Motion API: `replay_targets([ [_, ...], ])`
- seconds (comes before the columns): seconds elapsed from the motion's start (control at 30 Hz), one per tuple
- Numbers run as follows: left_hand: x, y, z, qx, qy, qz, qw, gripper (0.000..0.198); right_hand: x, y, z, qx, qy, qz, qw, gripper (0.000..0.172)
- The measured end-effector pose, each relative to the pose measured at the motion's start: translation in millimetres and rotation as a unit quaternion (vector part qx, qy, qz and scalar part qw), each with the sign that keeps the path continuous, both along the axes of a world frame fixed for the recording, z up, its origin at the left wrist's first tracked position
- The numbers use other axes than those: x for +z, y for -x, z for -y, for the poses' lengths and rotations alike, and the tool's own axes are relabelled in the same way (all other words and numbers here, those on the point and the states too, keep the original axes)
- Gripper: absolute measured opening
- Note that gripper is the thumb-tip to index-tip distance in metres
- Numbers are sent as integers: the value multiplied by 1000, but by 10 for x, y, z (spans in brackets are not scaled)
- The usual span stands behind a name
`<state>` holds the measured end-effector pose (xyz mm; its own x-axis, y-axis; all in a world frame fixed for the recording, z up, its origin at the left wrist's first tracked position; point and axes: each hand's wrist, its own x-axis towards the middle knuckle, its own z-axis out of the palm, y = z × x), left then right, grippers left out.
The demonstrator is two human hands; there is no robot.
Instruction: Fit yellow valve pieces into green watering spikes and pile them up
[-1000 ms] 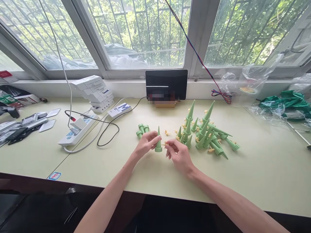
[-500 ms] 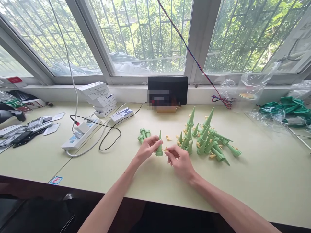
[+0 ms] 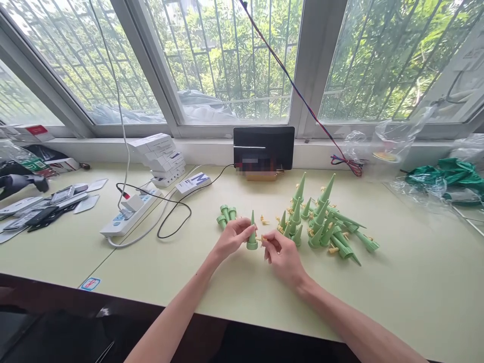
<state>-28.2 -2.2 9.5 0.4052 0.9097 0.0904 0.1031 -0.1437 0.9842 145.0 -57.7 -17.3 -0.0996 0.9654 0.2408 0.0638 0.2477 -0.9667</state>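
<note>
My left hand (image 3: 235,239) is closed around a green plastic plant watering spike (image 3: 252,243), which stands upright with its tip up and its wide collar down. In the fingers of my right hand (image 3: 282,252) is a small yellow valve (image 3: 262,238), pinched at the spike's right side. Whether the valve's stem is inside the spike or only against it, I cannot tell. Another loose yellow valve (image 3: 264,220) lies just behind. Several green spikes (image 3: 226,212) without visible valves lie beyond my left hand. To the right is a group of spikes (image 3: 318,222), many fitted with yellow valves, some upright and some lying down.
A black tablet (image 3: 263,148) leans on a stand by the window. On the left are a white power strip (image 3: 130,214), stacked white boxes (image 3: 162,159), a black cable (image 3: 191,212) and several phones (image 3: 56,206). Clear plastic and a green bag (image 3: 449,176) lie at the far right.
The whole view has shifted slightly, with everything appearing a little lower and to the right. Both hands keep their hold on the spike and the valve.
</note>
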Motion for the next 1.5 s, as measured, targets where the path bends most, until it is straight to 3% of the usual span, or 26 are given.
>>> replay_targets([
  [1.0,-31,-1,37,-8,-35,-41,998,33,-1,-12,15,10,24,49,998,30],
  [1.5,-78,5,46,-16,-37,-49,998,31,4,-30,37,28,24,42,998,24],
])
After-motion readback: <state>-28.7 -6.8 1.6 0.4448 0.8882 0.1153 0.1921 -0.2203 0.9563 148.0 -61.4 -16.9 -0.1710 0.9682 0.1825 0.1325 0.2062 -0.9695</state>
